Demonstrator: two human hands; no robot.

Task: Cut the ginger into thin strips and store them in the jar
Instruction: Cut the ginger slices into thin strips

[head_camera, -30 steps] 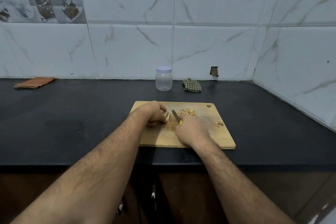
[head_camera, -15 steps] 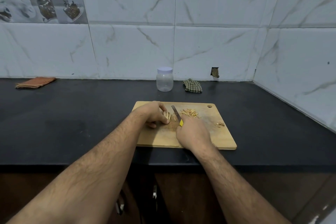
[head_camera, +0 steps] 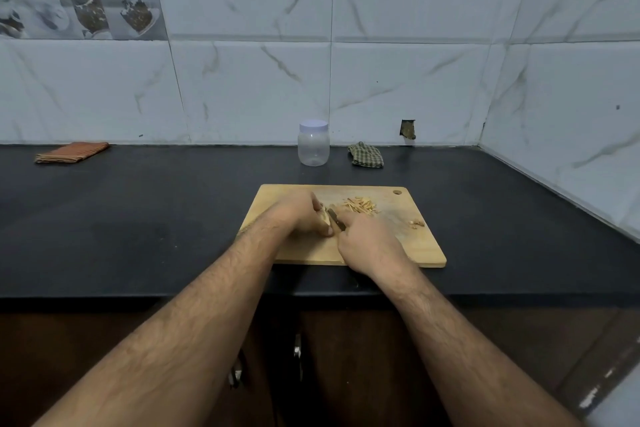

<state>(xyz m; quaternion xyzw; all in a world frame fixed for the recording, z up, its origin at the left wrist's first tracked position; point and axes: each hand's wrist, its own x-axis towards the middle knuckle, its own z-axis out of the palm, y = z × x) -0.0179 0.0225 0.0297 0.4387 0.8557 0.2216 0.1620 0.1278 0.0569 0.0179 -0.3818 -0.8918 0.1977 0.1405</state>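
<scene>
1. Left hand (head_camera: 304, 215) curled over ginger (head_camera: 324, 217) on cutting board (head_camera: 426, 250).
2. Right hand (head_camera: 369, 246) gripping knife (head_camera: 335, 218) — blade now lower, against ginger.
3. Cut strips (head_camera: 360, 206) beside; lidded jar (head_camera: 313, 143) behind board.

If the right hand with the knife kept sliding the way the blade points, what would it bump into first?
Most likely the ginger piece held down by the left hand. The right hand aims the knife up and to the left, and the blade already sits against that ginger, with the left fingers just behind it, though depth is hard to judge.
</scene>
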